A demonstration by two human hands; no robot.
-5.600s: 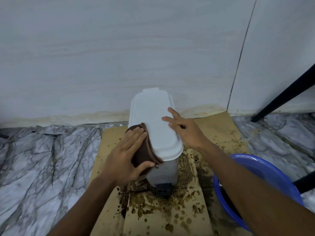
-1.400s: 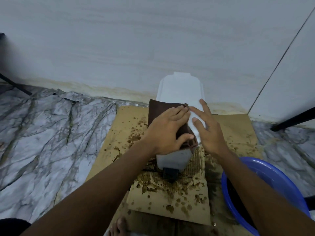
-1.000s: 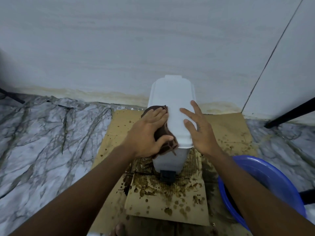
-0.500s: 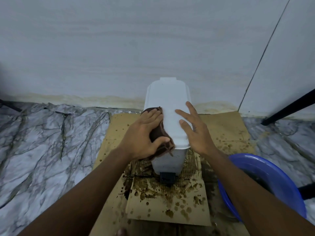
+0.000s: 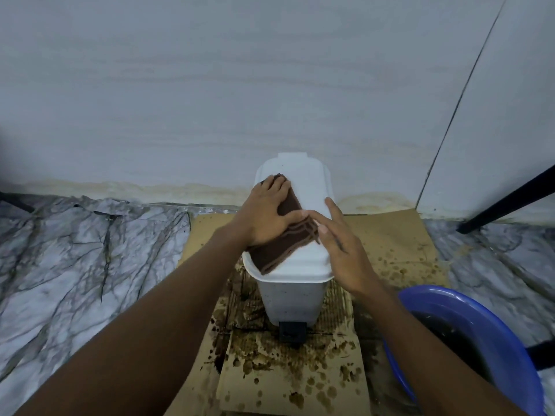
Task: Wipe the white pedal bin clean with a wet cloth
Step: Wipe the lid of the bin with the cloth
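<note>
Brown-stained cardboard [image 5: 288, 382] fills the bottom centre of the frame, spotted with dark splashes; at the lower right a blue basin [image 5: 444, 297] sits on its edge with dark water inside; just above the cardboard's near sheet a black pedal [image 5: 292, 331] juts from the foot of the white pedal bin [image 5: 292, 298], which stands upright on the cardboard at the centre of the frame, its lid [image 5: 306, 181] closed; both forearms reach up from the bottom corners; the right hand [image 5: 345, 250] lies at the lid's right edge, fingers straight and slightly spread, holding nothing, its fingertips touching the lid and the corner of the brown cloth [image 5: 282, 250]; the cloth lies folded flat and slantwise across the lid's left half, its near corner hanging just over the rim; the left hand [image 5: 267, 214] presses flat on the cloth's far part, fingers extended and thumb stretched to the right; grey-veined marble floor [image 5: 75, 250] spreads to the left and right of the cardboard; beyond the bin rises a pale wall [image 5: 240, 85] with a yellowish stain along its base; a black leg [image 5: 507, 202] slants across the right edge.
</note>
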